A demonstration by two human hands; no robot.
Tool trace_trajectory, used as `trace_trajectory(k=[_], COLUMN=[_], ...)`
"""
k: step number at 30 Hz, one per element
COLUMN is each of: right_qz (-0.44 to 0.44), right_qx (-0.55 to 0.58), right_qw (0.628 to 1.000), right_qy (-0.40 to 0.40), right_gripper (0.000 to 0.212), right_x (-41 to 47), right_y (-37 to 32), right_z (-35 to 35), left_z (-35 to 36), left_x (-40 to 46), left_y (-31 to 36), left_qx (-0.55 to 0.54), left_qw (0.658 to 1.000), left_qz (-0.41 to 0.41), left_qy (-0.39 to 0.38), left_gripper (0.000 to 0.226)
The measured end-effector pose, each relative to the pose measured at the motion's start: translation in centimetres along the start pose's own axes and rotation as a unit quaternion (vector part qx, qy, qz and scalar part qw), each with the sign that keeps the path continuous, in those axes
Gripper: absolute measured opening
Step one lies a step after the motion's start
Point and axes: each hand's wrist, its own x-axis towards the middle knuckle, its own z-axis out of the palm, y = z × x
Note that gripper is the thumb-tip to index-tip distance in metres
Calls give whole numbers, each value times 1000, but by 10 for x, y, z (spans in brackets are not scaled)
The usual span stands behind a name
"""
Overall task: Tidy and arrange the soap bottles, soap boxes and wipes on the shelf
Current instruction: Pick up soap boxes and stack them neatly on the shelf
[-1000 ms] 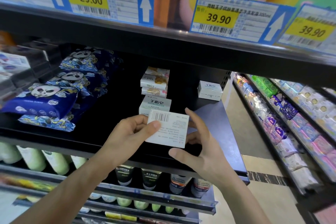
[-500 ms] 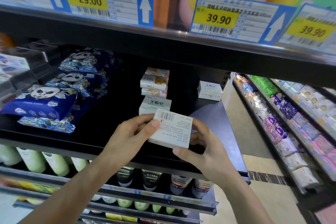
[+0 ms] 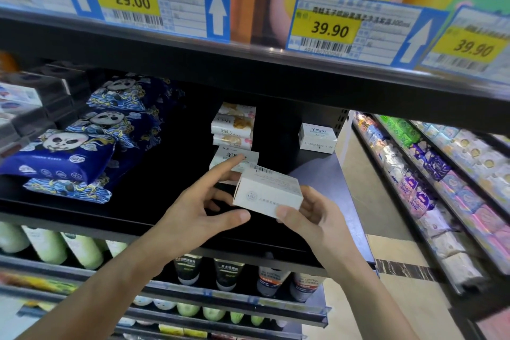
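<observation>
- Head view: the right hand (image 3: 317,218) grips a white soap box (image 3: 269,193), thumb curled over its near face and fingers wrapped behind it. The box is a matte cardboard block with sharp edges, a barcode on its top face and a small round stamp on its front; it is tilted, held in the air just above the front edge of the shelf (image 3: 165,218).
- The left hand (image 3: 198,210) is open beside the box: fingers straight and spread, forefinger pointing toward the back, thumb stretched below the box's left corner. Whether the fingers touch the box I cannot tell.
- Behind the hands a second white box (image 3: 225,159) lies flat on the black shelf, partly hidden by the forefinger.
- Further back stands a stack (image 3: 234,127) of three flat cartons printed with golden and pink patterns.
- A lone white box (image 3: 318,137) sits near the right end of the shelf, well apart from the stack.
- To the left, wipes (image 3: 66,157) in soft, glossy blue plastic packs with panda prints lie piled in a row running to the back.
- Below, rounded pale green bottles (image 3: 49,246) and dark-capped tubes (image 3: 229,273) stand in rows.
- Price tags (image 3: 328,27), yellow and blue, hang on the upper shelf rail.
</observation>
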Motion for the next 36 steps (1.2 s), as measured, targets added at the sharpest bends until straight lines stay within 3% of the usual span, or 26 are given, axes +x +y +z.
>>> trace_trajectory(k=[7,13,20,26,31,36], right_qz=[1,11,-23,-57,-63,-79], right_qx=[-30,-37,-61,-129,-106,-156], right_qw=[999,998,997,989,992,983], right_qy=[-17,-48,-45,-48,-39,-52], right_gripper=[40,47,80,90,87,107], right_x=[2,3,-1,1,1,0], right_y=[-1,-7,-5,3,7,10], right_z=[7,4,8,3,2,3], left_z=[3,4,2,4,5,6], left_x=[0,2,3,2,1,0], left_y=[-3,-9,-10,-10,-8,-7], left_qx=[-11,-14,-31,-15,4,-12], left_qw=[1000,1000,999,999,1000,1000], left_qz=[8,-1,16,1,-11,-23], left_qy=[14,4,27,29,6,6], left_gripper=[76,61,53,55,54,49])
